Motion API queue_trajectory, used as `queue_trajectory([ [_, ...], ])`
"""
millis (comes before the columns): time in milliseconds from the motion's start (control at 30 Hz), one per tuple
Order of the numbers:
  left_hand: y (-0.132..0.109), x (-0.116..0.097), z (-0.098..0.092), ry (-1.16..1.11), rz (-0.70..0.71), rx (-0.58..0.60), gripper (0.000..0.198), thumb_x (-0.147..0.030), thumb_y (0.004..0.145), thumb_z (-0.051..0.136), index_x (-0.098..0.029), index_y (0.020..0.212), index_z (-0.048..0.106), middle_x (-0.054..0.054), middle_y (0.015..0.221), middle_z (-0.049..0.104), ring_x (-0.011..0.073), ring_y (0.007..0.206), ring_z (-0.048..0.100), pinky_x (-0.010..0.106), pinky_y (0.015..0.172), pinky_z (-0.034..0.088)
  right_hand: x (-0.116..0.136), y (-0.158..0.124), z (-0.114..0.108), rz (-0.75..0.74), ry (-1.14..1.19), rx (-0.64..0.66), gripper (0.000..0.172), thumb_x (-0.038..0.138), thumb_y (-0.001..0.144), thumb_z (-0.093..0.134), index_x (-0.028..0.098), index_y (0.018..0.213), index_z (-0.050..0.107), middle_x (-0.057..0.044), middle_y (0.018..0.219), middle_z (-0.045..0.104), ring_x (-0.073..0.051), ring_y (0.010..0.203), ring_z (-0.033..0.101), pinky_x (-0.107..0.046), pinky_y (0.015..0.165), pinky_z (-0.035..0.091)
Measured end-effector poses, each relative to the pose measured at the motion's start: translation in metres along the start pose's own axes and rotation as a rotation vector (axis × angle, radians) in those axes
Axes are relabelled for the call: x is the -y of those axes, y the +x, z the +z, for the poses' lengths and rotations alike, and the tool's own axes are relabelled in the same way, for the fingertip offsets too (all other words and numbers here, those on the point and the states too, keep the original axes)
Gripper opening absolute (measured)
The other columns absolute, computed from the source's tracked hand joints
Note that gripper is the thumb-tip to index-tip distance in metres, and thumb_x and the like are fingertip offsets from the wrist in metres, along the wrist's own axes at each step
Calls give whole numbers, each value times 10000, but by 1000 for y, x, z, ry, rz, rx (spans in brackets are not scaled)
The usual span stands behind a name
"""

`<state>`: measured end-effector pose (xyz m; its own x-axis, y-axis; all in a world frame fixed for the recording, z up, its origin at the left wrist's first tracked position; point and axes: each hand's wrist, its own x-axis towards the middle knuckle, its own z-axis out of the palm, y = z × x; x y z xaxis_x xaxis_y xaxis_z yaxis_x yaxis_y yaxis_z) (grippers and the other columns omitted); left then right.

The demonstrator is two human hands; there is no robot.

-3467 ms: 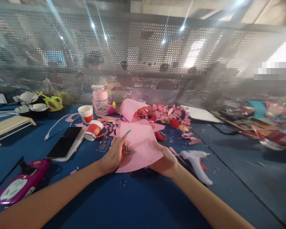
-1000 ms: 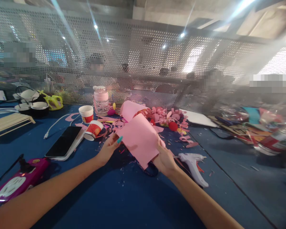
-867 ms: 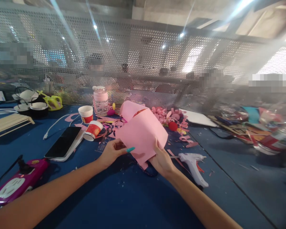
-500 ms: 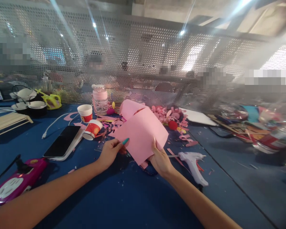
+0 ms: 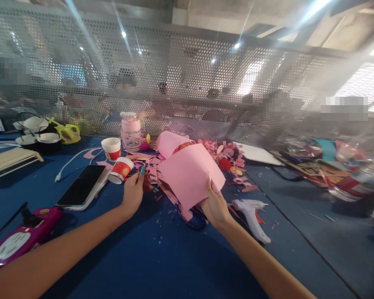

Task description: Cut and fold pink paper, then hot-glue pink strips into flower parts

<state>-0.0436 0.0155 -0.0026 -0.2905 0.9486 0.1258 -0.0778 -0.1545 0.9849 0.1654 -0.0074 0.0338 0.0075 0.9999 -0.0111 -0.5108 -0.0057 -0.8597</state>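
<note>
My right hand (image 5: 216,205) is closed on the lower edge of a curved pink paper sheet (image 5: 191,174) and holds it tilted above the blue table (image 5: 174,265). My left hand (image 5: 132,193) is off the sheet, to its left. Its fingers reach forward onto pink and red paper scraps (image 5: 149,182), one teal-nailed finger stretched out, and I see nothing gripped in it. A tipped red-and-white paper cup (image 5: 121,169) lies just beyond that hand. Dark scissor loops (image 5: 197,222) show under the sheet.
A white glue gun (image 5: 252,211) lies right of my right hand. A phone (image 5: 81,187), an upright cup (image 5: 112,148), a pink-lidded jar (image 5: 131,129) and a magenta power strip (image 5: 21,238) are on the left. A heap of pink cut-outs (image 5: 224,151) lies behind. A perforated metal screen (image 5: 187,83) closes the back.
My left hand has let go of the pink sheet and moved left onto the scraps near the tipped cup. My right hand alone now holds the sheet, slightly higher and further right.
</note>
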Motion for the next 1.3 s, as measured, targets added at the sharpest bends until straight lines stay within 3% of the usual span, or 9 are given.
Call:
queue_trajectory([
  [100,12,3,-7,54,43,-25,398,-501,780,473,-143,920,578,67,781,669,169,586,626,282,554,496,2,2,-3,-16,-20,-18,509,452,739,594,336,1216,462,8,1184,575,-196,1055,542,-360,821,505],
  [167,17,4,-10,117,137,-43,364,-435,799,478,-156,1017,558,92,929,664,208,792,642,327,699,502,2,3,-4,-34,-30,-17,506,452,738,595,335,1213,466,10,1191,571,-194,1065,536,-362,831,503],
  [267,15,4,-11,266,332,-44,416,-354,781,534,-189,1162,502,102,1225,531,228,1144,478,390,942,380,2,3,-3,-35,-27,-22,512,474,734,591,332,1211,471,12,1186,575,-192,1074,531,-363,843,498],
  [333,9,3,-9,297,389,16,419,-341,779,541,-197,1171,509,92,1296,466,226,1229,378,412,1009,297,2,2,-3,-28,-26,-23,522,477,727,598,332,1213,472,16,1190,572,-192,1085,523,-361,850,495],
  [500,-10,2,3,-144,140,326,376,-395,788,489,-172,1076,583,101,1104,600,227,1014,563,394,893,428,-4,4,-6,-53,-79,5,500,471,710,614,319,1175,515,24,1211,556,-192,1132,486,-364,900,459],
  [600,-15,0,6,-207,26,444,303,-371,719,569,-158,923,639,72,945,653,207,870,603,352,805,476,-11,7,-13,-133,-162,46,445,449,724,608,293,1137,549,27,1223,546,-173,1191,425,-369,988,373],
  [833,-16,-11,6,-76,-3,375,203,-334,666,598,-134,693,622,10,647,623,130,606,569,244,605,462,-19,8,-20,-182,-250,125,457,433,749,589,282,1175,524,9,1219,551,-164,1230,375,-390,1050,266],
  [1167,-18,-13,8,-50,18,333,143,-239,638,548,-133,724,590,8,628,607,127,562,551,241,522,458,-17,7,-19,-142,-234,105,533,470,713,612,304,1206,495,9,1155,596,-174,1218,396,-390,1024,327],
  [1300,-18,-16,5,-98,47,400,196,-279,662,559,-132,786,592,41,732,639,138,619,573,251,542,477,-15,9,-20,-168,-237,79,527,479,725,594,309,1212,487,21,1176,583,-180,1219,397,-407,1024,330],
])
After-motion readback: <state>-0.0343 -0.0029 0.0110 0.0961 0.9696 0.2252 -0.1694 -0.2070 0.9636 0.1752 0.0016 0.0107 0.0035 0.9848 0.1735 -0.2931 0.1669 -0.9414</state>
